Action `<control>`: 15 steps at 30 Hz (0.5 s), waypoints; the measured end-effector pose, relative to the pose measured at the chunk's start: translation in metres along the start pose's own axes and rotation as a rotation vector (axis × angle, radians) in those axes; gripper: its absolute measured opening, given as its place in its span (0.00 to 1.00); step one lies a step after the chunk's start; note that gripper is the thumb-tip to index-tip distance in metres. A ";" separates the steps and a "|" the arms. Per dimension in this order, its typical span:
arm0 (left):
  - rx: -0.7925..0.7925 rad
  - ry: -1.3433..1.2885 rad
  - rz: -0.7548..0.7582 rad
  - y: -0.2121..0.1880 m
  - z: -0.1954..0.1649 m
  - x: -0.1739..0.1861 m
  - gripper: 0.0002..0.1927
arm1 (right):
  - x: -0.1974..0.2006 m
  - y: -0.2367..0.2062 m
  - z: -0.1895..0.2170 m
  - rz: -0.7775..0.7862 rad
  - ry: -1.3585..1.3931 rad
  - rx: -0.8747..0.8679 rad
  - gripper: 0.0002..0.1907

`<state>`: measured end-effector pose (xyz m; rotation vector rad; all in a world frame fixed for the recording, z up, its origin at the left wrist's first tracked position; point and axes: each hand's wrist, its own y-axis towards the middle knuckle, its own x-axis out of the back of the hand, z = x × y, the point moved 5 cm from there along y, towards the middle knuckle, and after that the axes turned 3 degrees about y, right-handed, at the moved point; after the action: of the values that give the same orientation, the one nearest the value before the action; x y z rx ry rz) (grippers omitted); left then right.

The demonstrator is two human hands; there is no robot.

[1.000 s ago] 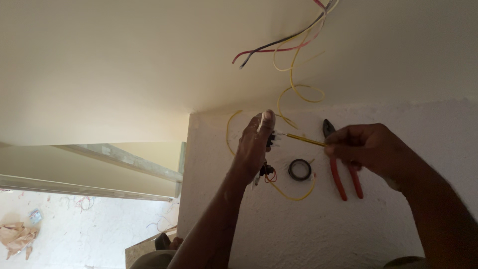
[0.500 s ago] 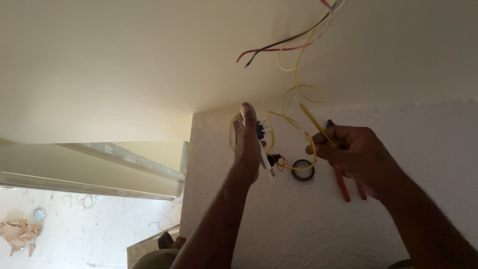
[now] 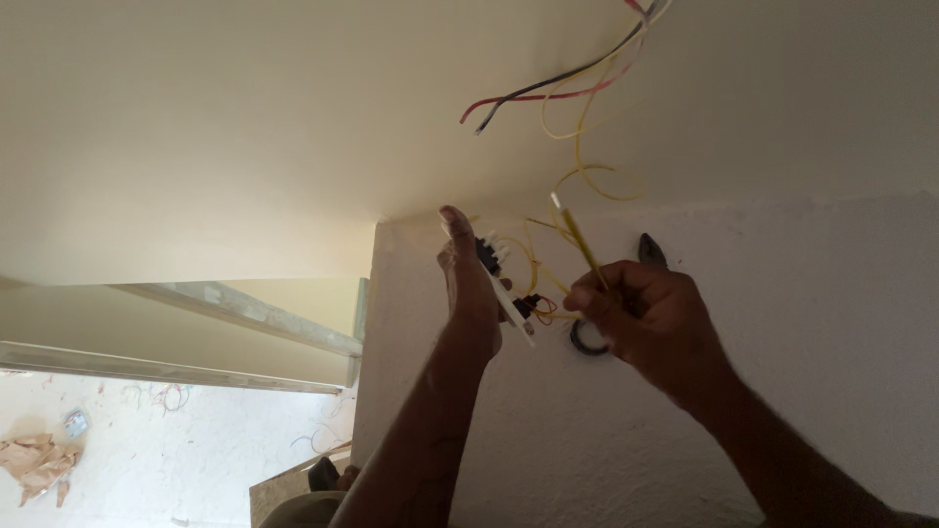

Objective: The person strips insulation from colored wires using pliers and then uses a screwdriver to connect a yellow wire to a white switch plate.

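Observation:
My left hand [image 3: 468,293] is raised against the white wall and holds a white switch plate [image 3: 509,293] edge-on, with small black parts and yellow wires on its back. My right hand [image 3: 641,318] grips a yellow wire [image 3: 577,235] that sticks up from my fist. The same hand also holds pliers, of which only the dark tip [image 3: 650,252] shows above my knuckles. A dark round wall opening [image 3: 585,339] sits partly hidden behind my right fingers. Yellow wire loops run between the plate and the opening.
Red, black and yellow wires [image 3: 558,88] hang from the ceiling at the upper right. Far below at left lie a dusty floor with crumpled paper [image 3: 39,464] and scraps. A grey beam [image 3: 245,313] crosses the left side. A foot [image 3: 323,474] shows below.
My right hand has moved left toward the opening and now covers the red plier handles. The yellow wire has swung from level to upright. My left hand turned the plate edge-on.

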<state>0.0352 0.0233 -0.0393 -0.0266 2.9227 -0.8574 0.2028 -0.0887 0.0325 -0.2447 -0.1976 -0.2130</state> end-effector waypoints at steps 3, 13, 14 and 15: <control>0.003 0.052 0.041 -0.002 0.000 -0.003 0.65 | -0.004 -0.003 0.012 -0.031 -0.160 0.240 0.13; -0.181 0.268 0.366 -0.026 -0.007 -0.031 0.64 | -0.007 -0.015 0.016 -0.291 -0.347 0.549 0.08; -0.190 0.293 0.370 -0.029 -0.007 -0.033 0.63 | -0.008 -0.016 0.015 -0.304 -0.350 0.579 0.08; -0.198 0.318 0.373 -0.032 -0.007 -0.034 0.63 | -0.009 -0.017 0.014 -0.317 -0.351 0.609 0.08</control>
<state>0.0677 0.0019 -0.0133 0.6759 3.1295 -0.5530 0.1875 -0.0991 0.0476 0.3629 -0.6376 -0.4120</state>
